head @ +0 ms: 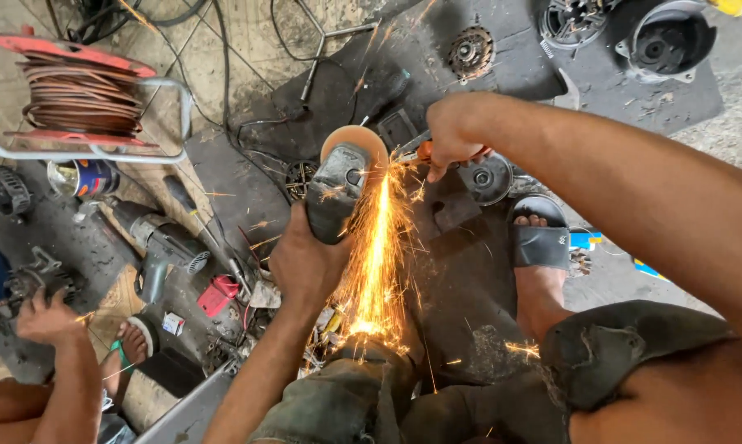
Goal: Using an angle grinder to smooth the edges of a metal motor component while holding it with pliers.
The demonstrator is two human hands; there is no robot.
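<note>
Two hands engaged: left hand [305, 259] clamped on angle grinder [338, 185] mid-frame; right hand [451, 136] closed on orange-handled tool [420, 150], steadying workpiece clear of sparks [375, 263].

Left hand [305, 263] grips sparking angle grinder [338, 189]; right hand [451, 136] steadies workpiece.

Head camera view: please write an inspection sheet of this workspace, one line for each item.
Surface: dark mat on concrete floor.
Job's things: angle grinder throwing sparks; small orange-handled piece at the disc.
Clutter: drill, can, round metal parts.
Grippers: left hand grips the grinder; right hand holds the piece.
Cables: cable reel, loose black cables.
Surroundings: another person's hand, sandalled foot.
</note>
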